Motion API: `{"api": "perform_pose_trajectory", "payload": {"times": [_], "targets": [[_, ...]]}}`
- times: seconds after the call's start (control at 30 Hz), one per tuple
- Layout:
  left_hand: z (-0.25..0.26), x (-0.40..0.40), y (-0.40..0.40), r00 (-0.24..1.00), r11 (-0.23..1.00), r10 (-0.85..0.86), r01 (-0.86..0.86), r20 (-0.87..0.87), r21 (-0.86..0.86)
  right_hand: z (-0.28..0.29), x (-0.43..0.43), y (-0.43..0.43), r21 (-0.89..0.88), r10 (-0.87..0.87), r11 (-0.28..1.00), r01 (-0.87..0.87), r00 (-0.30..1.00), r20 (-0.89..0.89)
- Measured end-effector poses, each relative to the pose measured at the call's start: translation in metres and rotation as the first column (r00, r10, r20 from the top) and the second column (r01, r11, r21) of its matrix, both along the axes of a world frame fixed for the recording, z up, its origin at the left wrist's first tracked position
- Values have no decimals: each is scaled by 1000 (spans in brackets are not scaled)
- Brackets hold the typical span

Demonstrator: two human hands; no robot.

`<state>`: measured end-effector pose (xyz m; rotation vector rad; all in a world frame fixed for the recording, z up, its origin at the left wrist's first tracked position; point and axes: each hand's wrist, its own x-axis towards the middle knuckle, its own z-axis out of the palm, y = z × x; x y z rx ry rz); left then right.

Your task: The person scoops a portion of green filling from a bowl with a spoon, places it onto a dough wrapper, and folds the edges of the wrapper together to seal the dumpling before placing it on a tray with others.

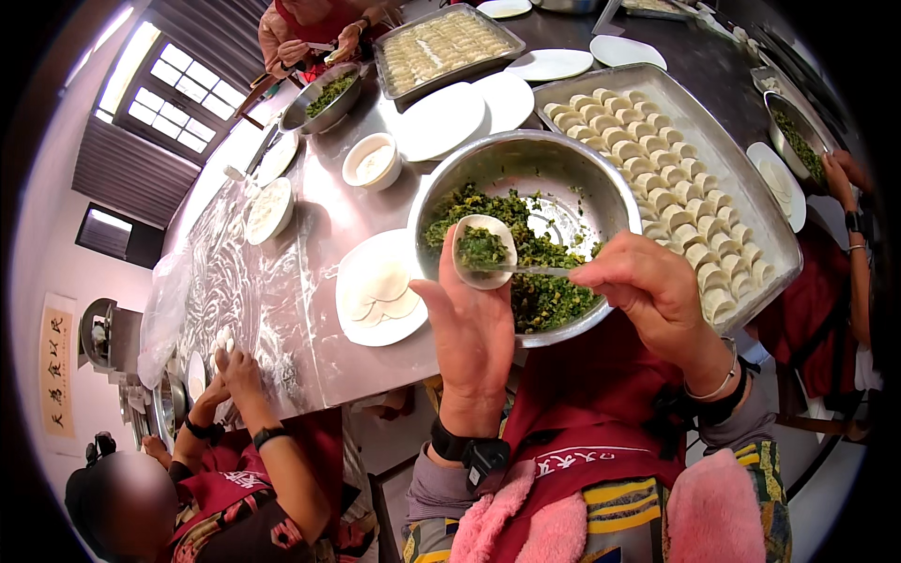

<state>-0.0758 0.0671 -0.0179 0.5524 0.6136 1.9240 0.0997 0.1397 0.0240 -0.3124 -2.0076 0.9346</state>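
Note:
On the raised fingers of my left hand (pixel 471 331) rests a round dumpling wrapper (pixel 461 243), its palm turned up. Chopped green filling (pixel 483 248) lies in the middle of the wrapper. My right hand (pixel 644 299) pinches a thin, flat spreader (pixel 542 270), whose far end touches the filling. Below both hands is a large stainless steel bowl (pixel 521 144), partly filled with chopped green and yellow filling (pixel 549 299). Left of the bowl, a white plate (pixel 352 281) carries several overlapping wrappers (pixel 383 295).
At the right, a metal tray (pixel 757 239) holds rows of folded dumplings (pixel 662 169). White plates (pixel 440 123), a cup of white powder (pixel 373 165) and another dumpling tray (pixel 450 46) stand farther back. Co-workers' hands (pixel 239 373) are busy at the left, at the back and at the right edge.

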Motion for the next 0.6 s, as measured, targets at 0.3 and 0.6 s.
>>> {"api": "perform_pose_trajectory", "payload": {"times": [0.3,0.6], "targets": [[2,-4,6,998,998,56,-57,33,30,13,41,2,154,-81,987,48,973,215],[4,-7,-2,996,998,41,-44,79,39,18,39,-7,102,-91,991,83,993,80]]}}
